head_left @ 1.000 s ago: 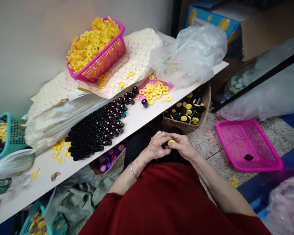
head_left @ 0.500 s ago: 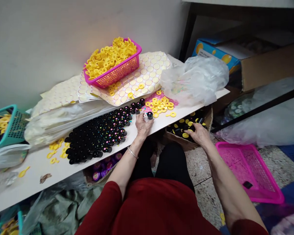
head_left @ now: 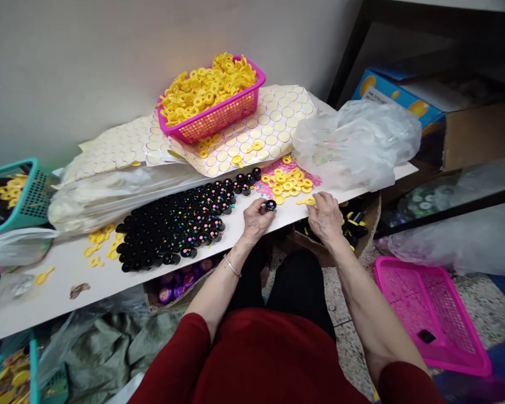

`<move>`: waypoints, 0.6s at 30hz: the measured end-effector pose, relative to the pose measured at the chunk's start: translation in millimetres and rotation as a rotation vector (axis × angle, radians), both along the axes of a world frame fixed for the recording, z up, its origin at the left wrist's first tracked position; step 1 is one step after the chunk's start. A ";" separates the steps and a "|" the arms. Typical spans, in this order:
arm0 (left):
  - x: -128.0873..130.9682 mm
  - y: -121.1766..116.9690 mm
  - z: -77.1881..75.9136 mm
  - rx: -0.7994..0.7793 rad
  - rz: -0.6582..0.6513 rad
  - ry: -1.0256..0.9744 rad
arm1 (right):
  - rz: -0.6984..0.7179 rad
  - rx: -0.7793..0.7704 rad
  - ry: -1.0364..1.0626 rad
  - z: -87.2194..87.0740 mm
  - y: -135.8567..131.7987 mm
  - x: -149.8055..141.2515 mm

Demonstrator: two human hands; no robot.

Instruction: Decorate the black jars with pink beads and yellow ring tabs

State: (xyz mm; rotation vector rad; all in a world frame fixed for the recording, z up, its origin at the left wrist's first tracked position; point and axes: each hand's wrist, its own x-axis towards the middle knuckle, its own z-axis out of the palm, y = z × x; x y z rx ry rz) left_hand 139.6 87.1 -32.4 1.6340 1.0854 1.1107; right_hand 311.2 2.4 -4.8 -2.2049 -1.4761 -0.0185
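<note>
Between the thumb and fingers of my left hand (head_left: 256,220) is a small black cup (head_left: 271,205) with pink bits showing in its top, at the table's front edge. My right hand (head_left: 326,220) is closed at the ring end of a yellow ring-shaped piece with a short stem (head_left: 305,201); its fingertips are partly hidden. Just behind lies a loose pile of yellow ring pieces (head_left: 288,180) on pink beads (head_left: 315,178). To the left, many black cups (head_left: 172,221) stand upright in close rows, some with coloured beads in their tops.
A pink basket (head_left: 219,120) heaped with yellow rings stands on sticker sheets (head_left: 273,120). A clear plastic bag (head_left: 357,140) lies at the right. Below the edge sits a cardboard box (head_left: 372,219) of black and yellow pieces. A pink tray (head_left: 437,314) is on the floor.
My right hand has come up from the cardboard box to the yellow piece at the table edge. My left hand has closed around the single black cup.
</note>
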 end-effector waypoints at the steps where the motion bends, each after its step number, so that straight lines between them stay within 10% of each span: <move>1: -1.5 -2.4 0.2 -0.034 -0.010 0.009 | -0.003 -0.063 -0.018 2.5 4.0 0.0; 7: -11.4 -11.8 5.7 -0.142 -0.029 0.071 | 0.113 -0.239 -0.023 7.3 13.8 11.1; 18: -18.1 -11.6 0.3 -0.147 -0.126 -0.030 | 0.406 0.139 0.347 13.2 18.6 -53.2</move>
